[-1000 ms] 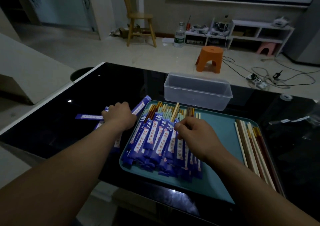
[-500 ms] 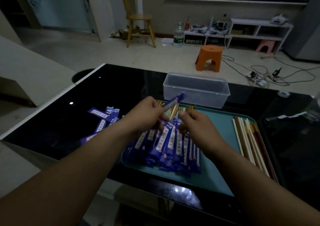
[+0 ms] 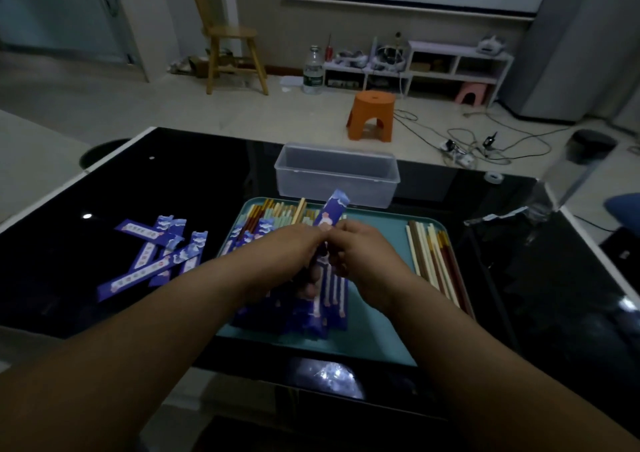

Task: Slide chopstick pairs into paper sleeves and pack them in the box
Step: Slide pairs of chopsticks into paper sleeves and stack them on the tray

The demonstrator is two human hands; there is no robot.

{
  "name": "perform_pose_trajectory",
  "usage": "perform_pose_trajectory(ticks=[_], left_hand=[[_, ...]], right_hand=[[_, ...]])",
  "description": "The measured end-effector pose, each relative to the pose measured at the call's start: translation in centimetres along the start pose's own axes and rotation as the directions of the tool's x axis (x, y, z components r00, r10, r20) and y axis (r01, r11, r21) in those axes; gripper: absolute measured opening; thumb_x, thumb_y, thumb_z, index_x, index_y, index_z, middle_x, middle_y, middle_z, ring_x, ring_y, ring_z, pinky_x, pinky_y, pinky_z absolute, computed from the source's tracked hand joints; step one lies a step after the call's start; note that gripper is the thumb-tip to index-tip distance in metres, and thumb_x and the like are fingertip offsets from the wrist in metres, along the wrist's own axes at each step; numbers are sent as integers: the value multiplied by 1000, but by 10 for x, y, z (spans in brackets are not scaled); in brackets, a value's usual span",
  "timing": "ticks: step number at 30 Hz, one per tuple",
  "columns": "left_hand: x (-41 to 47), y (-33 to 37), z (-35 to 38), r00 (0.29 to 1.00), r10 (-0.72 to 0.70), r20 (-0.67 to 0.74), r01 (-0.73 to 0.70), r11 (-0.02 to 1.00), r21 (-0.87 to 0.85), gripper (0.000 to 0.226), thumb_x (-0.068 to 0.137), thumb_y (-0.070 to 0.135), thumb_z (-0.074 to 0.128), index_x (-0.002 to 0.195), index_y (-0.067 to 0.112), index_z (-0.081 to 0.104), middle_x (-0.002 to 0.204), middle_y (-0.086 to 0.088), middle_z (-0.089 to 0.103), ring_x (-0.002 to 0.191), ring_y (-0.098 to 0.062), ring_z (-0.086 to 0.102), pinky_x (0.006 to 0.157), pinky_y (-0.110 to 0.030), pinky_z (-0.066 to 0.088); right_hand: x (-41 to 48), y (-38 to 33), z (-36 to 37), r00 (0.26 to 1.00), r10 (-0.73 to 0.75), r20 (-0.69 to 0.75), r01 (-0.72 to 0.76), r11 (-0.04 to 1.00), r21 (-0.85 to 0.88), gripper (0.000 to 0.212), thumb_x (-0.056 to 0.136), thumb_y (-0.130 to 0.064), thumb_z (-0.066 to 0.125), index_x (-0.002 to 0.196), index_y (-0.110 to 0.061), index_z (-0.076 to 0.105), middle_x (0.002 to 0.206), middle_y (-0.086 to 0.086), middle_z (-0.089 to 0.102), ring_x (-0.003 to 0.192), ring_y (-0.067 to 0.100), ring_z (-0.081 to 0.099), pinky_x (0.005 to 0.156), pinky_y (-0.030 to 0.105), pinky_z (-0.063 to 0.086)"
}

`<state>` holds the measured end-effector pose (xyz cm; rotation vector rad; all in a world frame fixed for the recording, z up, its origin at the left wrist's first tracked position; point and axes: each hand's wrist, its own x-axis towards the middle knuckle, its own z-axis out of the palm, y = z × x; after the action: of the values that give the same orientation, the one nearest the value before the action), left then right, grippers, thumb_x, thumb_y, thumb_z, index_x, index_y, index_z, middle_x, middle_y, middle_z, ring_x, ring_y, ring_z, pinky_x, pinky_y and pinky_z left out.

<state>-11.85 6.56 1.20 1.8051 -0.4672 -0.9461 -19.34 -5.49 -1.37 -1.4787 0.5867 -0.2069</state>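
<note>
Looking down, I see both hands meet over the teal tray (image 3: 381, 344). The left hand (image 3: 294, 254) curls its fingers round the lower part of a blue paper sleeve (image 3: 330, 214), and the right hand (image 3: 363, 254) pinches it just beside. The sleeve's top tilts toward the clear box (image 3: 337, 181) behind the tray. I cannot tell whether chopsticks sit inside; the hands hide its lower end and much of the sleeved pile (image 3: 329, 299). Bare chopsticks (image 3: 436, 261) lie along the tray's right side, and loose sleeves (image 3: 156, 257) lie on the black table (image 3: 207, 181).
</note>
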Motion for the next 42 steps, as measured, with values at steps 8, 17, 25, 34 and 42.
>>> perform_pose_trajectory(ticks=[8,17,25,34,42], left_hand=[[30,7,52,998,-51,-44,29,915,-403,44,107,48,43,104,11,67,58,2,48,45,-11,39,48,-24,28],[25,15,98,996,-55,71,77,932,-356,19,102,36,44,93,20,48,61,5,35,42,-10,29,42,-19,19],[54,3,147,993,-74,97,88,985,-148,17,103,14,44,98,7,59,84,-13,56,68,-26,54,62,-38,52],[70,-9,140,996,-52,71,66,977,-203,18,102,17,46,110,11,60,84,-8,51,69,-20,50,74,-41,55],[72,-9,134,998,-53,30,57,986,-154,19,103,24,46,110,16,62,106,-18,62,102,-34,65,94,-52,58]], right_hand=[[-11,-3,-70,962,-171,-211,38,853,-520,18,100,-21,60,84,-15,66,77,4,69,65,19,65,59,32,51],[-14,12,-153,917,-87,-390,-315,443,-839,17,92,-16,61,90,-13,78,86,7,74,77,23,69,71,31,56],[-5,32,-138,926,-94,-365,-324,293,-899,10,91,-19,62,91,-11,68,81,5,63,68,24,57,57,27,40],[-4,31,-140,917,-123,-380,-334,286,-898,15,92,-20,66,106,-15,67,89,1,63,73,18,59,53,28,38],[-4,32,-134,929,-165,-333,-288,247,-925,9,96,-23,65,103,-21,59,88,-4,57,68,10,52,54,26,36]])
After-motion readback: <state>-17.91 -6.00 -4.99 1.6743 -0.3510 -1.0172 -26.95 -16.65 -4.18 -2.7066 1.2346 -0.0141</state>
